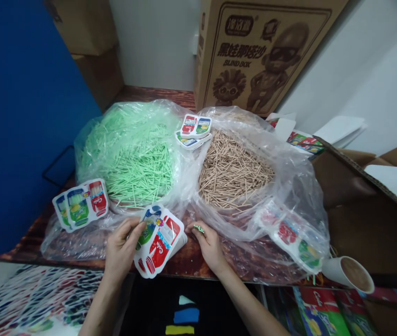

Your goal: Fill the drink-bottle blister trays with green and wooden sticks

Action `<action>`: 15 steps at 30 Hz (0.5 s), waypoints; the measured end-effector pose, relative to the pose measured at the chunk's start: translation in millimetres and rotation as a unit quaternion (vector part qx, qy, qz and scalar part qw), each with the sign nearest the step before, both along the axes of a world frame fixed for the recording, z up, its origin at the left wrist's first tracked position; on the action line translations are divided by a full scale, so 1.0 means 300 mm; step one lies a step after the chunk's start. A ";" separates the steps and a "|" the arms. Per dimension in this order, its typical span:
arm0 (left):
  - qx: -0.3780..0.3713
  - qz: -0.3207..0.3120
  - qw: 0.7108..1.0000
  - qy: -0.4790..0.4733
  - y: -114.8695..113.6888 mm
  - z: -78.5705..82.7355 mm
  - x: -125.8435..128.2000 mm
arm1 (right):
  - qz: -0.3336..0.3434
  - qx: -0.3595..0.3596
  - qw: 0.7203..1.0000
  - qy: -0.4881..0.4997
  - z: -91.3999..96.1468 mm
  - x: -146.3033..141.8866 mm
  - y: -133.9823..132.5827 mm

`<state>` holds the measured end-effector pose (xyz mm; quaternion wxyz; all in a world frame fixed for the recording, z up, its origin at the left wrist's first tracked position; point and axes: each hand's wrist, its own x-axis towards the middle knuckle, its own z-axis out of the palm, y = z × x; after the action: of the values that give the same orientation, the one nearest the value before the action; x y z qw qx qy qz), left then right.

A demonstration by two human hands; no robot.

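My left hand (pixel 123 247) pinches printed packs (pixel 165 238) with bottle-shaped outlines, one half red with "Cola", the other blue and green. Closed fingers of my right hand (pixel 210 247) grip a small bundle of thin green sticks (pixel 198 228), seen end-on. Just beyond the left hand lies a heap of green sticks (pixel 142 172) in a clear plastic bag. To its right, a second clear bag holds brown sticks (pixel 235 172). More printed packs (pixel 81 204) rest at the left, and a few others (pixel 194 130) lie between the bags.
Wrapped packs (pixel 293 238) lie at the right front beside a tilted paper cup (pixel 349 275). A large cardboard box (pixel 268 56) stands behind the bags. An open carton (pixel 363 210) is at the right; a blue panel (pixel 19 126) is at the left. Stacked packs (pixel 37 298) fill the lower left.
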<state>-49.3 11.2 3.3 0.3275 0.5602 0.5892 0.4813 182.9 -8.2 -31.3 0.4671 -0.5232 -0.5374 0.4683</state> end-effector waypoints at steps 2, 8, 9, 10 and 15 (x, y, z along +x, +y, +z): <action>0.001 -0.004 1.000 -0.011 -0.005 0.001 -0.003 | 0.014 -0.019 1.000 0.010 0.028 -0.010 0.023; 0.001 -0.011 1.000 -0.028 -0.023 0.014 -0.027 | 0.102 -0.028 0.994 0.042 0.173 -0.080 0.188; 0.000 -0.010 0.999 -0.030 -0.027 0.014 -0.032 | 0.111 -0.022 0.992 0.053 0.188 -0.098 0.222; -0.003 -0.006 0.999 -0.034 -0.032 0.013 -0.037 | 0.119 -0.015 0.991 0.061 0.197 -0.116 0.256; -0.046 0.017 0.995 -0.087 -0.046 0.003 -0.040 | 0.142 -0.027 0.989 0.037 0.178 -0.195 0.431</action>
<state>-61.4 -2.7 4.1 0.3945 0.4903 0.5899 0.5059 124.4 121.1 22.0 0.4008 -0.4364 -0.5760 0.5631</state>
